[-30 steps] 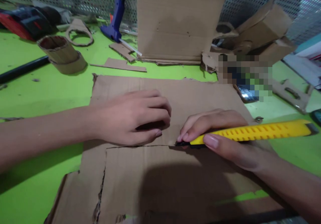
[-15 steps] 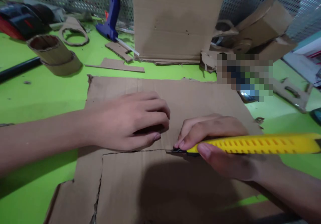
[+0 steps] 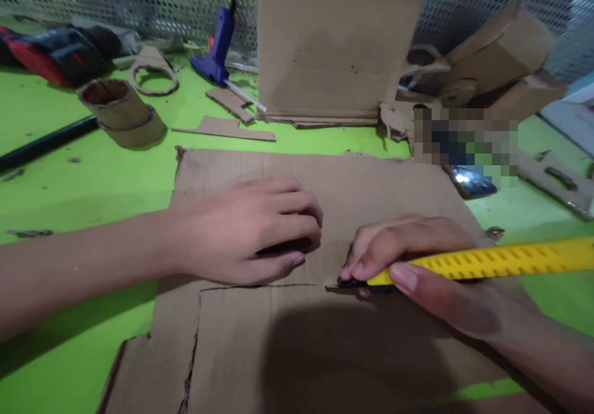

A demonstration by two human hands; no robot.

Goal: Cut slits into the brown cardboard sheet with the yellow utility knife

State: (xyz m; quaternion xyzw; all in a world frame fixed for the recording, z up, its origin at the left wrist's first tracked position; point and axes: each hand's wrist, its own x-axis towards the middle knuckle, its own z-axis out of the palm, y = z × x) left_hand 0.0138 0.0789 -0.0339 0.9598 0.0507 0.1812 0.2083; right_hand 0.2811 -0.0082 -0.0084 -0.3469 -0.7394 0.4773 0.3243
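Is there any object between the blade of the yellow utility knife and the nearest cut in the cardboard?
Nothing visible does. The right hand holds the yellow utility knife with its blade just right of the cut, with only bare cardboard between; the left hand is on the cut's far side.

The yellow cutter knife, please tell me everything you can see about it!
The long, yellow, plastic-looking cutter knife has ridges along its side, a black front piece and a thin, dark blade poking out. The person's right hand grips it near the front, thumb on the near side. It points left, and its back end runs out of the picture. The blade is by the flat brown cardboard sheet's thin slit; I can't tell whether it touches.
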